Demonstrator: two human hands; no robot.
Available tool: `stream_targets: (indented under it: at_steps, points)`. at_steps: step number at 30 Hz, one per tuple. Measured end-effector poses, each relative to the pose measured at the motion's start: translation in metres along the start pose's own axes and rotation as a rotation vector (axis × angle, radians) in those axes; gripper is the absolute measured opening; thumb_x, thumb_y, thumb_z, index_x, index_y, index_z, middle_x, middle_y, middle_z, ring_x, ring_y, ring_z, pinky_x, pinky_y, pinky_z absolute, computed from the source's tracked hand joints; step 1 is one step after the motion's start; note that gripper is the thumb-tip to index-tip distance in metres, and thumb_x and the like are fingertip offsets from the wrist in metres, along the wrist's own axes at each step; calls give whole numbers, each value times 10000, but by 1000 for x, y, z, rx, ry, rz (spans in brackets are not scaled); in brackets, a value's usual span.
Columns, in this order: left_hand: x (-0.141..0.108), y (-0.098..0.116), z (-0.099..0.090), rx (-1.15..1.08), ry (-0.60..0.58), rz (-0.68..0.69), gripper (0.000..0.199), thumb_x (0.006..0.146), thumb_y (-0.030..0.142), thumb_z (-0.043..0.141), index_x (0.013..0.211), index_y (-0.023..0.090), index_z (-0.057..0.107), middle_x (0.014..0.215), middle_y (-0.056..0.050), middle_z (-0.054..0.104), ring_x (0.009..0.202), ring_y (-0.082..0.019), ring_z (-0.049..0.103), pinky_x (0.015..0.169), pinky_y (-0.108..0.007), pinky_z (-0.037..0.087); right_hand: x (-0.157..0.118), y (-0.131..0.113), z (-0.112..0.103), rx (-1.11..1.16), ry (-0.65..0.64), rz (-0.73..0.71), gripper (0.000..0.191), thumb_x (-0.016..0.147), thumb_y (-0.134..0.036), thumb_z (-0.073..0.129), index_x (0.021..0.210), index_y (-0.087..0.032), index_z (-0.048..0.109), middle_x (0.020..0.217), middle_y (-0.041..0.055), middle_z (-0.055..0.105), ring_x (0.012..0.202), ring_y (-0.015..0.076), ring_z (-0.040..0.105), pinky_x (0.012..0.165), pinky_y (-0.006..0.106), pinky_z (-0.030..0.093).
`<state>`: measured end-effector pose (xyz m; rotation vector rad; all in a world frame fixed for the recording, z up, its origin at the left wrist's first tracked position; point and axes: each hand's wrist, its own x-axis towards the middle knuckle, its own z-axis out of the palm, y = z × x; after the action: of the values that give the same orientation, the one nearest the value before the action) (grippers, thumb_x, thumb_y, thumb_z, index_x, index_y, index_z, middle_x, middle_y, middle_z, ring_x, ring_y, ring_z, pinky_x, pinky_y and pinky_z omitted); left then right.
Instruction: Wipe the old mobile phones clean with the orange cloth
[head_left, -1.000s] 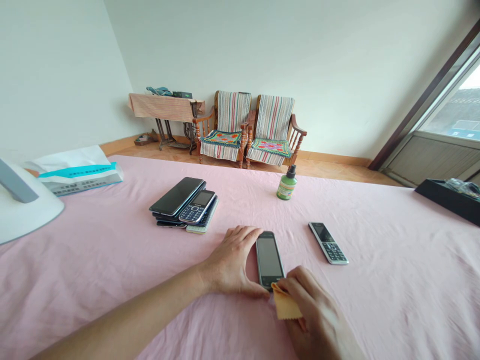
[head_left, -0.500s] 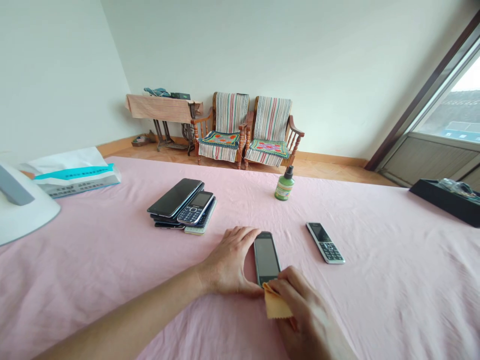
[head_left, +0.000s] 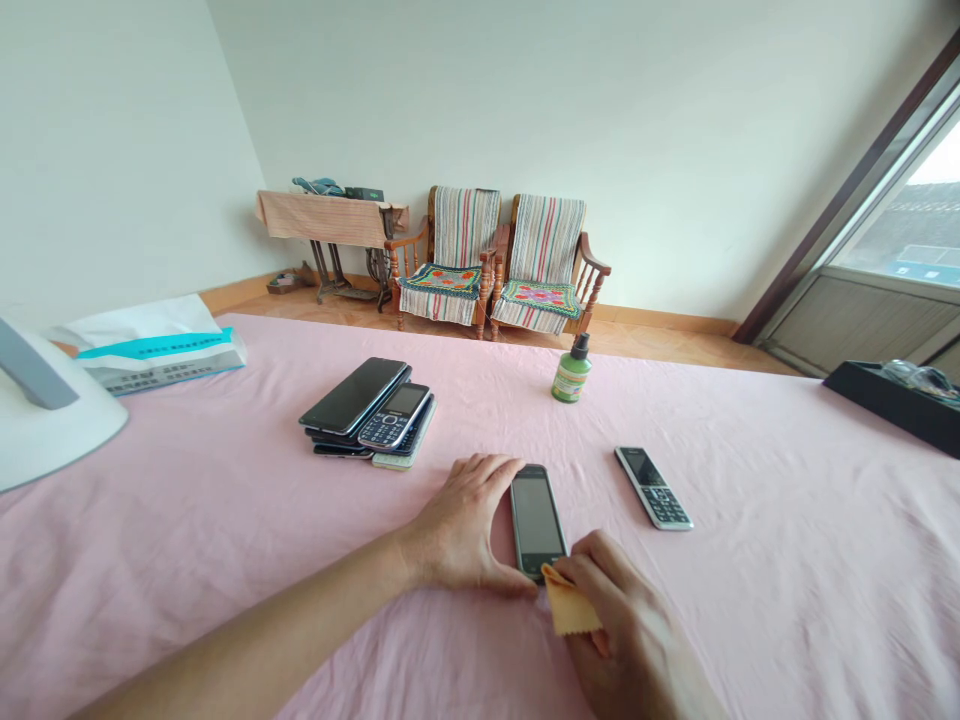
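Observation:
A mobile phone (head_left: 538,512) with a grey screen lies face up on the pink cloth. My left hand (head_left: 466,525) grips it from the left, fingertips at its top end and thumb by its bottom end. In my right hand (head_left: 621,610) is a folded yellow cleaning cloth (head_left: 571,604), pinched between the fingers at the phone's lower right corner. To the right lies a silver keypad phone (head_left: 654,488), apart from both hands. Beyond my left hand is a pile of several phones, with a black smartphone (head_left: 356,395) and a dark keypad phone (head_left: 395,416) on top.
A green spray bottle (head_left: 572,370) stands toward the far edge of the pink-covered table (head_left: 787,560). At left are a tissue pack (head_left: 161,345) and a white appliance (head_left: 52,420). A black tray (head_left: 892,405) sits at far right. Two wooden chairs (head_left: 551,265) stand beyond.
My right hand with the yellow cloth has shifted slightly right and uncovers more of the phone's lower end. My left hand stays on the phone. The whole view has shifted a little.

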<state>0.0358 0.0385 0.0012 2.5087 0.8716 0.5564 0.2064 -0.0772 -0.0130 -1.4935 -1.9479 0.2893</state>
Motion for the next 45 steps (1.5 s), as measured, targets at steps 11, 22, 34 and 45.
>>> stream_targets:
  at_steps: [11,22,34,45]
  points:
    - [0,1,-1,6,-1,-6,983,513,586,770,1331,201,384,1331,-128,472,1231,-348,408,1056,-506,277,-1,2,0,33,-28,3,394,642,29,425,910,-193,611,856,58,547,767,188,563,641,277,466]
    - [-1,1,-1,-12,-6,-16,998,499,565,790,1334,201,381,1342,-129,463,1240,-354,400,1063,-510,263,2,-1,-3,13,-54,-24,416,644,37,410,909,-200,624,861,60,545,781,190,559,649,286,471]
    - [-3,-6,-10,3,-30,6,1040,515,617,774,1366,170,376,1380,-149,429,1268,-366,362,1073,-519,250,0,8,-9,43,66,-2,334,664,34,435,837,-185,619,805,41,555,706,156,573,615,232,462]
    - [-2,-15,-15,-12,-60,21,1066,493,629,781,1375,177,389,1376,-156,437,1249,-375,379,1053,-524,268,20,-1,-17,167,-76,10,280,727,45,443,728,-175,616,757,11,553,654,119,551,553,208,394]
